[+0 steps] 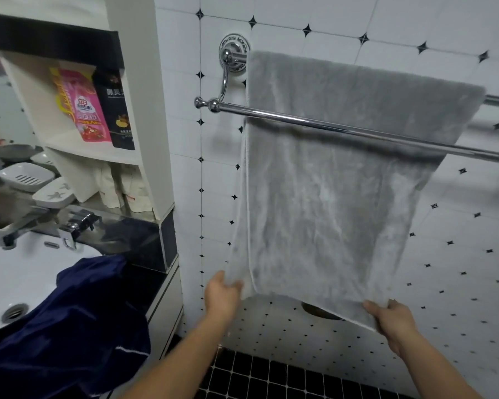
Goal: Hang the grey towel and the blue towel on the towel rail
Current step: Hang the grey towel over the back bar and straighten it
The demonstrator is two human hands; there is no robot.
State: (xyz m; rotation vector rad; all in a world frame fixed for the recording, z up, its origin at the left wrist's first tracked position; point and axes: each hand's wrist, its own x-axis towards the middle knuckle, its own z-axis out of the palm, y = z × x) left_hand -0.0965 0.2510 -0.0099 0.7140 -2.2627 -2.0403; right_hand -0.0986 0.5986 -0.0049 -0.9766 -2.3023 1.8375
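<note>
The grey towel (pixel 329 203) hangs over the back bar of the chrome towel rail (pixel 271 115) on the tiled wall, its front layer passing behind the front bar. My left hand (pixel 222 292) pinches the towel's lower left corner. My right hand (pixel 389 318) grips its lower right corner. The dark blue towel (pixel 69 321) lies crumpled over the edge of the white sink (pixel 9 272) at the lower left, with neither hand on it.
A chrome tap (pixel 41 226) stands behind the sink. Open shelves at the left hold pouches (pixel 90 108) and soap dishes (pixel 26 175). Black floor tiles (pixel 271 375) lie below. More of the rail runs off to the right.
</note>
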